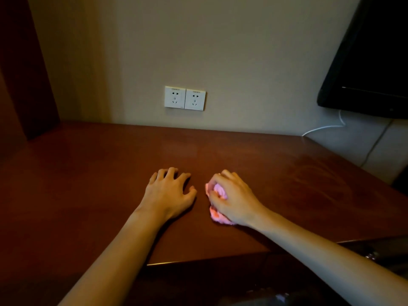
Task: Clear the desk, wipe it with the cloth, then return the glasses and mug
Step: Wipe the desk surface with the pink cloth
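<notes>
Nearest me, my right hand (234, 198) is curled round the bunched pink cloth (217, 193), pressing it on the brown bench (88, 184). Just beside it, apart, my left hand (171, 192) rests fingertips down, holding nothing. Beyond, two wall sockets (185, 98); far right, a dark screen (371, 62) with a white cable (324, 128) beneath.

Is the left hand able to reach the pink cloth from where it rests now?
Probably yes. The left hand rests on the desk beside the pink cloth, with only bare wood between them, though the right hand grips it.
</notes>
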{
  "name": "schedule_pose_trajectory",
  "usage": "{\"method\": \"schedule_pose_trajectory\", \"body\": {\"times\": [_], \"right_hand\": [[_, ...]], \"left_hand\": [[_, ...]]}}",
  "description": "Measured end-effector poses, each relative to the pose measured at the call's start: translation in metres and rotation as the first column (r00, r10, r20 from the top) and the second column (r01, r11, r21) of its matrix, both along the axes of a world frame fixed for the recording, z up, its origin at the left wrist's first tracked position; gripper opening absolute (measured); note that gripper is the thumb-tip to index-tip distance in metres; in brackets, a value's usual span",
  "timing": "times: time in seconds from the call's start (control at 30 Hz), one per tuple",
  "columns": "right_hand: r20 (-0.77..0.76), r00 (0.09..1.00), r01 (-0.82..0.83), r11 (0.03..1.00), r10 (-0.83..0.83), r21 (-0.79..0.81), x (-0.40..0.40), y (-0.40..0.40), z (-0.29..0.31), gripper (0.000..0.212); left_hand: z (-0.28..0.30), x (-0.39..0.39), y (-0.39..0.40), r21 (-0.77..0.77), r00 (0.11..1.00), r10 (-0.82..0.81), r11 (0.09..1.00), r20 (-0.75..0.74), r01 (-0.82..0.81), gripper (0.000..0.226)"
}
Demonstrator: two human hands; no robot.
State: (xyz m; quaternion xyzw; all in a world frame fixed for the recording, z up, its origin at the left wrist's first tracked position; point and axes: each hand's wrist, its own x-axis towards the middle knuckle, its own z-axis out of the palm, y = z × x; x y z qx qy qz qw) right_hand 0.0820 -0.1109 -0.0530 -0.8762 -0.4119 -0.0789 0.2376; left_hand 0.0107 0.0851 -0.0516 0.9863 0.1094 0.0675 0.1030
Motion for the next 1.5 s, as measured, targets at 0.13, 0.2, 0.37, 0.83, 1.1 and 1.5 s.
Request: {"method": "schedule_pose_trajectory", "body": {"times": [0.13, 0.2, 0.37, 0.83, 1.1, 1.5], "right_hand": [[0.032, 0.998, 0.06, 0.998, -0.06, 0.005, 0.041, 0.027, 0.003, 0.006], [0.038, 0.991, 0.13, 0.992, -0.13, 0.009, 0.079, 0.051, 0.001, 0.007], [0.036, 0.971, 0.236, 0.972, -0.236, 0.023, 0.164, 0.109, 0.0, 0.014], [0.012, 0.975, 0.221, 0.975, -0.221, 0.005, 0.178, 0.119, 0.0, 0.017], [0.002, 1.0, -0.026, 1.0, 0.026, 0.015, 0.042, 0.01, 0.0, 0.005], [0.098, 0.991, 0.091, 0.996, -0.091, 0.004, 0.15, 0.066, 0.001, 0.01]], "left_hand": [[-0.001, 0.001, -0.001, 0.009, 1.0, -0.012, 1.0, -0.015, 0.012, 0.063], [-0.001, 0.002, -0.001, 0.015, 1.0, -0.018, 1.0, -0.019, 0.018, 0.063], [0.003, 0.006, 0.001, 0.03, 0.999, -0.025, 0.999, -0.027, 0.026, 0.063], [0.005, 0.006, 0.009, 0.036, 0.999, -0.037, 0.999, -0.01, 0.037, 0.06], [0.004, -0.002, 0.004, 0.004, 1.0, -0.006, 1.0, 0.01, 0.006, 0.058], [-0.003, 0.007, 0.011, -0.054, 0.997, -0.071, 0.996, 0.032, 0.073, 0.057]]}}
